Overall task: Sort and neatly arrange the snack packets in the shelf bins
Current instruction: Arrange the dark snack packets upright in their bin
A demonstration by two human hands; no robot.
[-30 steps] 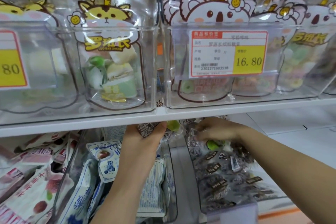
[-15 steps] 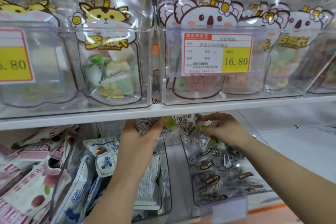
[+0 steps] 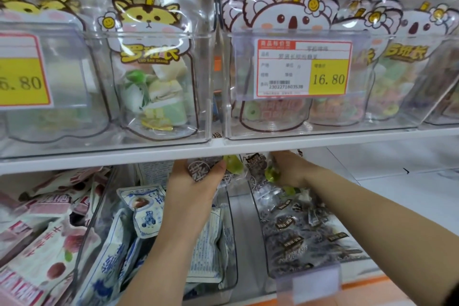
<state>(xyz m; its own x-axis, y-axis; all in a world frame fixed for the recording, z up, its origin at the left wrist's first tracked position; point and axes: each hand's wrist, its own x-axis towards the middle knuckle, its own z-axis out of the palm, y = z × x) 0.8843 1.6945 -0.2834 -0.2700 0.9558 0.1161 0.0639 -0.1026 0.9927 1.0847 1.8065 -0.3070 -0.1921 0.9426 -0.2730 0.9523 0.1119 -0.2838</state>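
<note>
Since half a second earlier, both hands have edged farther in under the white shelf board (image 3: 124,156), the right hand (image 3: 293,169) drawing nearer the left hand (image 3: 191,189). Left fingers curl round a clear packet with dark print (image 3: 198,169); right fingers pinch a clear packet holding a green sweet (image 3: 272,173), above the far end of the right-hand clear plastic bin (image 3: 262,243) of small dark-labelled packets (image 3: 305,231). Left of it, a second clear bin (image 3: 232,243) holds blue-and-white pouches (image 3: 146,216); the shelf board hides both bins' far ends.
</note>
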